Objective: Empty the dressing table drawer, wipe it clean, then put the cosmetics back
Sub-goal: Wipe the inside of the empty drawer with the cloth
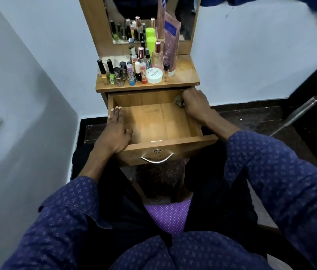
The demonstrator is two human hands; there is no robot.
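Observation:
The wooden drawer [159,121] of the dressing table stands pulled out, with nothing lying on its bare floor. My left hand [115,131] rests flat on the drawer's left wall, fingers straight. My right hand [194,103] is inside the drawer at its far right corner, fingers curled round a small crumpled cloth [179,100] pressed against the wood. Several cosmetics [134,71] stand on the table top [184,73]: nail polish bottles, perfume bottles, a white round jar [154,75], a pink tube [170,45].
A mirror [147,18] rises behind the table top. White walls close in on the left and behind. A dark chair with a metal leg [297,114] stands to the right. The drawer's metal handle [156,158] faces my knees.

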